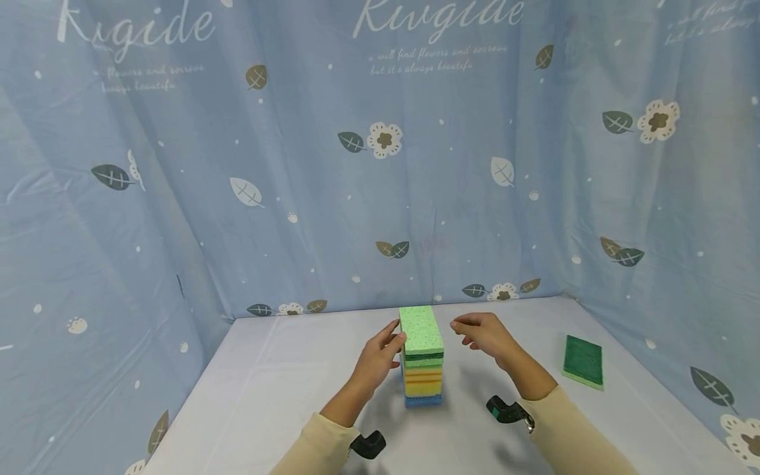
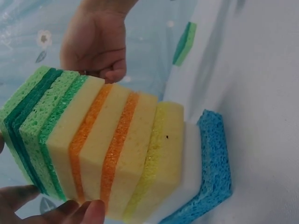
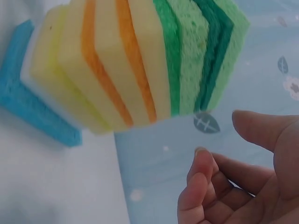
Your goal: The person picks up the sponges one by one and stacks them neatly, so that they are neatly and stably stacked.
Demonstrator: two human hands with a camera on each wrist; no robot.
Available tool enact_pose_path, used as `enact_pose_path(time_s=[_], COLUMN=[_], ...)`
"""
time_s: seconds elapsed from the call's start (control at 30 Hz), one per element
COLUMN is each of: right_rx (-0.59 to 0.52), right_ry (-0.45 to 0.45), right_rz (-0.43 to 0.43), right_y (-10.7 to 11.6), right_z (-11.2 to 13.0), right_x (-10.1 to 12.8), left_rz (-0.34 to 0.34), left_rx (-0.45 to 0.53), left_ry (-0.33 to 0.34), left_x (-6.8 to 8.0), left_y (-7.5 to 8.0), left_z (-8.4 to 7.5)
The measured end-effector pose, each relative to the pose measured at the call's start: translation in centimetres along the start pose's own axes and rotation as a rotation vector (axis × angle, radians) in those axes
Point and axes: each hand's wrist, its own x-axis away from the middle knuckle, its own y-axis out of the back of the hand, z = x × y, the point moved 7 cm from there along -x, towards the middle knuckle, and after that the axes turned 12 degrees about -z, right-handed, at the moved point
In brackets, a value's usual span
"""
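A tall stack of sponges (image 1: 423, 376) stands upright on the white table, with a light green sponge (image 1: 421, 330) on top. Below it come dark green, yellow and orange layers, then a white layer and a blue sponge (image 2: 217, 156) at the bottom. My left hand (image 1: 375, 356) is at the stack's left side near the top, its fingers relaxed beside the upper sponges; whether they touch is hard to tell. To the right of the stack, apart from it, my right hand (image 1: 483, 333) hovers with loosely bent fingers and nothing between thumb and fingertips (image 3: 203, 161).
One more sponge (image 1: 583, 360), dark green over light green, lies flat at the table's right side. A blue patterned curtain (image 1: 320, 218) hangs behind the white table (image 1: 285, 396) and along both sides. Dark devices are strapped to both wrists.
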Motion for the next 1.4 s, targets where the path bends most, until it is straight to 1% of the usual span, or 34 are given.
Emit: enact_pose_path(time_s=[0.23, 0.43, 0.7, 0.9, 1.13, 1.4], right_rx=[0.020, 0.066, 0.087, 0.136, 0.169, 0.187], right_ry=[-0.006, -0.017, -0.035, -0.050, -0.064, -0.086], right_rz=[-0.017, -0.035, -0.033, -0.066, -0.084, -0.086], right_y=[1.9, 3.8, 5.9, 7.6, 9.8, 11.7], right_z=[-1.3, -2.8, -4.6, -6.1, -7.2, -8.3], right_x=[0.0, 0.5, 0.9, 0.9, 1.3, 1.7], left_rz=[-0.001, -0.004, 0.016, 0.027, 0.040, 0.041], left_rx=[0.000, -0.003, 0.000, 0.002, 0.008, 0.009], left_ry=[-0.007, -0.004, -0.003, -0.001, 0.002, 0.001], left_x=[-0.1, -0.2, -0.2, -0.1, 0.0, 0.1], left_y=[0.1, 0.1, -0.1, -0.2, -0.4, -0.3], left_z=[0.0, 0.1, 0.2, 0.2, 0.2, 0.2])
